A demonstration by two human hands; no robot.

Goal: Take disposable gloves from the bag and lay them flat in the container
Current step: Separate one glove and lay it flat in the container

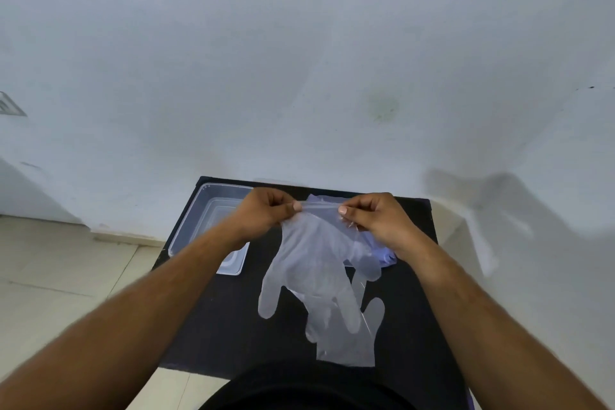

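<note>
A clear disposable glove (309,263) hangs over the black table (219,319), cuff up and fingers pointing down toward me. My left hand (263,211) pinches the cuff's left corner and my right hand (376,220) pinches its right corner, stretching the cuff edge between them. Behind the glove and under my right hand lies the plastic bag (382,253) with bluish contents, mostly hidden. A clear rectangular container (203,213) sits at the table's back left, partly behind my left forearm. Another clear glove (361,339) lies flat near the front edge.
The small black table stands against a pale blue-white wall (299,93). Light tiled floor (60,270) lies to its left. My dark clothing (299,389) fills the bottom centre.
</note>
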